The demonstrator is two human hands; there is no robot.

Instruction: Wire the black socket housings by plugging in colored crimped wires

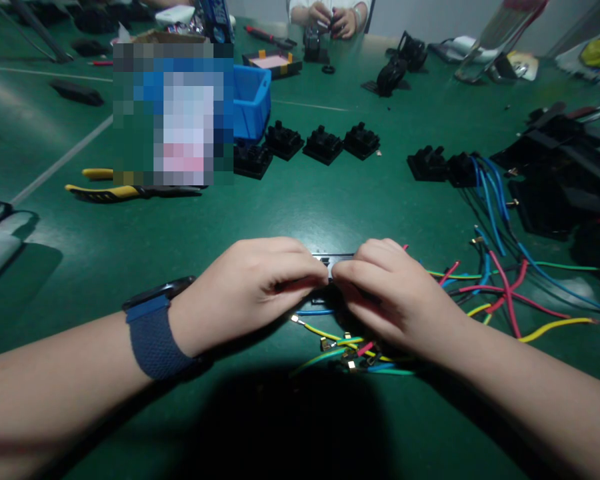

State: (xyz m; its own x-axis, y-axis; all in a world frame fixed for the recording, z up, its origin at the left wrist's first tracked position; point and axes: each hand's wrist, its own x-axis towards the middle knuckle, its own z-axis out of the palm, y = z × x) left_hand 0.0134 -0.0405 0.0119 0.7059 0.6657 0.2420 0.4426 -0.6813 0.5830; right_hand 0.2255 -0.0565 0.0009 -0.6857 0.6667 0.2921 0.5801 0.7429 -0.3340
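1. Green tabletop spans the view; a co-worker's hands show at its far edge.
2. Left hand and right hand meet at a dark flat part, fingertips of each pressed together; what they pinch is hidden.
3. Colored wires lie beside and below the right hand.
4. Black modules sit beyond, near a blue bin.

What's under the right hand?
Around the right hand, part of a flat piece and coloured wires show at the edges; whatever lies beneath palm and fingers is covered.
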